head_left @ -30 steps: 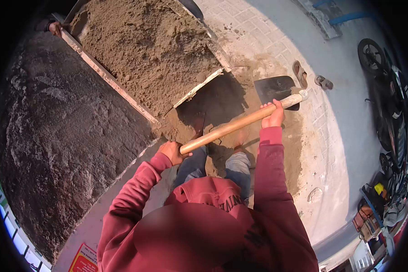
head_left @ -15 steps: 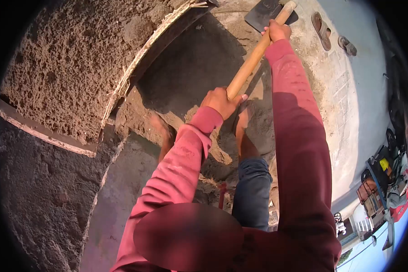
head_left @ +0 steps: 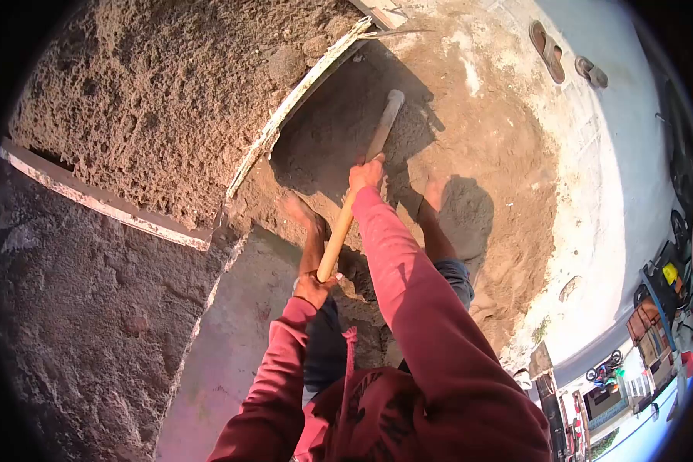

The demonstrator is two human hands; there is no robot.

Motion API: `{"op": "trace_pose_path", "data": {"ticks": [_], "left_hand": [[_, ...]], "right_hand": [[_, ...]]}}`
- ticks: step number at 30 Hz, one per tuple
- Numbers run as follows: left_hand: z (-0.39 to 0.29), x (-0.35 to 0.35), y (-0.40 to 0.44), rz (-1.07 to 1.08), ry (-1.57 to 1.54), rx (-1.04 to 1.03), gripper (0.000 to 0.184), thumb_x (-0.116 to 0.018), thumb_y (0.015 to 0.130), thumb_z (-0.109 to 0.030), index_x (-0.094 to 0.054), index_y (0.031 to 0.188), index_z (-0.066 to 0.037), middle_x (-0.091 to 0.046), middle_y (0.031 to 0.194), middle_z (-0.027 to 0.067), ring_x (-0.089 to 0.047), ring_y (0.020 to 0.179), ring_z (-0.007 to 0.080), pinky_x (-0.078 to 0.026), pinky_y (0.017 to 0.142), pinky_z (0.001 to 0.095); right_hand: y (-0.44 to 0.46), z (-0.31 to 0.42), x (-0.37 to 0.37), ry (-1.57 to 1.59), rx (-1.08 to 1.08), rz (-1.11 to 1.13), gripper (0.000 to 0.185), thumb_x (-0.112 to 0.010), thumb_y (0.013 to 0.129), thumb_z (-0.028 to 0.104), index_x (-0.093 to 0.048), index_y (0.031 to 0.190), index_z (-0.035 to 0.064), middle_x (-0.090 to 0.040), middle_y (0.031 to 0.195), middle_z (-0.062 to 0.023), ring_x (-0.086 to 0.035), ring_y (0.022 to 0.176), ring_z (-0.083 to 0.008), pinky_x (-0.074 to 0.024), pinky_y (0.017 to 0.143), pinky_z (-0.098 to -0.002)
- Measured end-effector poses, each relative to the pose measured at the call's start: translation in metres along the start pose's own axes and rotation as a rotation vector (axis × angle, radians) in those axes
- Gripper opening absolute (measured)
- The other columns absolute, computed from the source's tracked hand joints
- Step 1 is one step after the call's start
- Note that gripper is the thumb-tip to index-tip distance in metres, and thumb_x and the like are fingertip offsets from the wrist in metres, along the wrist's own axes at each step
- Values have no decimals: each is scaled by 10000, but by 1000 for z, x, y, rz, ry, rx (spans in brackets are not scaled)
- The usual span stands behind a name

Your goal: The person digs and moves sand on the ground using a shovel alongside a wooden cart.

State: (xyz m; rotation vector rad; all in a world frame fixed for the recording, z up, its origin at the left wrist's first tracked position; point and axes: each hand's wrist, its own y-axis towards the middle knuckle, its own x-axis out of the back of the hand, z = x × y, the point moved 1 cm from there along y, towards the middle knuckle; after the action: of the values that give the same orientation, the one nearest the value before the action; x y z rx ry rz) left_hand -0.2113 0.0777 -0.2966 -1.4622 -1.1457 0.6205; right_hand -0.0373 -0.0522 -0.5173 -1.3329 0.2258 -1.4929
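Observation:
A long wooden handle point(head_left: 337, 248) slants across the middle of the view, its far end pale and dusty. My left hand point(head_left: 314, 289) is closed around its near end. Farther up, my right hand point(head_left: 367, 174) grips the same handle. The blade cannot be made out; the far end of the handle lies over shaded sand point(head_left: 323, 127) beside a splintered board edge point(head_left: 300, 94). My bare feet stand on the sand on both sides of the handle.
Coarse sand point(head_left: 169, 100) fills a board-sided bed at the upper left, with a darker rough mound point(head_left: 92, 308) below it. Sandals point(head_left: 547, 52) lie at the upper right. A low smooth ledge point(head_left: 235, 323) runs beside my left arm. Vehicles and clutter stand at the far right.
Both hands have brought the handle left and closer to my body, away from the sandals. The dark blade seen earlier at the upper right is no longer visible there.

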Motion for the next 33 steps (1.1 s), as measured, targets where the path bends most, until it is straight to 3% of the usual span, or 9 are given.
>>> {"op": "trace_pose_path", "data": {"ticks": [2, 9, 11, 12, 13, 20, 27, 29, 33], "left_hand": [[22, -19, -18, -11, -79, 69, 483, -816, 793, -336, -610, 1054, 14, -593, 773, 29, -472, 617, 112, -393, 525, 324], [-81, -47, -77, -25, 6, 204, 465, -758, 817, -436, -624, 813, 10, -527, 576, 58, -508, 557, 177, -403, 527, 360], [-130, -48, -108, -85, 212, -48, 580, -675, 840, -524, -670, 821, 55, -627, 657, 241, -671, 693, 343, -480, 654, 456], [-143, -52, -126, -117, 223, -99, 606, -640, 849, -542, -666, 834, 63, -647, 732, 272, -675, 788, 400, -487, 680, 475], [-161, -54, -148, -136, 214, -107, 606, -640, 849, -542, -666, 834, 63, -647, 732, 272, -675, 788, 400, -487, 680, 475], [-300, -33, -326, 40, 523, -300, 490, -604, 888, -412, -603, 1110, 25, -661, 965, 261, -648, 924, 410, -500, 804, 451], [-388, 21, -428, 150, 541, -476, 396, -552, 907, -360, -647, 1055, -6, -661, 975, 240, -641, 927, 401, -497, 813, 449], [-401, 38, -439, 179, 680, -1045, 322, -509, 919, -282, -654, 1006, -8, -655, 951, 240, -640, 906, 401, -502, 766, 457], [-435, 112, -473, 341, 450, -770, 342, -413, 941, -250, -641, 903, 2, -663, 728, 113, -663, 612, 241, -500, 572, 377]], "right_hand": [[-36, 3, 17, 15, -21, -27, 366, -588, 890, 216, -458, 1140, -17, -660, 914, -266, -666, 856, -416, -547, 722, -452], [-34, -2, 74, 168, -271, 376, 344, -560, 901, 263, -506, 1084, -23, -662, 864, -233, -665, 787, -408, -554, 695, -485], [6, -55, 52, 23, -108, 245, 318, -573, 902, 269, -529, 1063, -3, -633, 743, -180, -650, 639, -351, -551, 607, -505], [3, -68, 77, 480, -266, 439, 301, -593, 905, 263, -539, 1063, 12, -593, 730, -131, -624, 614, -314, -546, 572, -474], [-4, -69, 103, 934, -415, 628, 285, -612, 909, 258, -548, 1063, 27, -553, 718, -83, -598, 589, -277, -542, 537, -442], [-111, -9, 354, 1286, -463, 420, 320, -606, 777, 152, -492, 1059, 53, -530, 779, -126, -568, 660, -279, -535, 647, -412], [-94, 9, 485, 1528, -602, 216, 177, -543, 760, 101, -415, 882, 101, -489, 752, -78, -514, 603, -204, -500, 537, -320], [-68, -8, 495, 1439, -506, 212, 175, -546, 765, 100, -414, 881, 95, -482, 738, -70, -506, 589, -192, -496, 522, -317], [-69, 47, 511, 1364, -550, 207, 160, -548, 763, 76, -422, 862, 79, -493, 731, -65, -498, 559, -195, -492, 508, -330]]}}
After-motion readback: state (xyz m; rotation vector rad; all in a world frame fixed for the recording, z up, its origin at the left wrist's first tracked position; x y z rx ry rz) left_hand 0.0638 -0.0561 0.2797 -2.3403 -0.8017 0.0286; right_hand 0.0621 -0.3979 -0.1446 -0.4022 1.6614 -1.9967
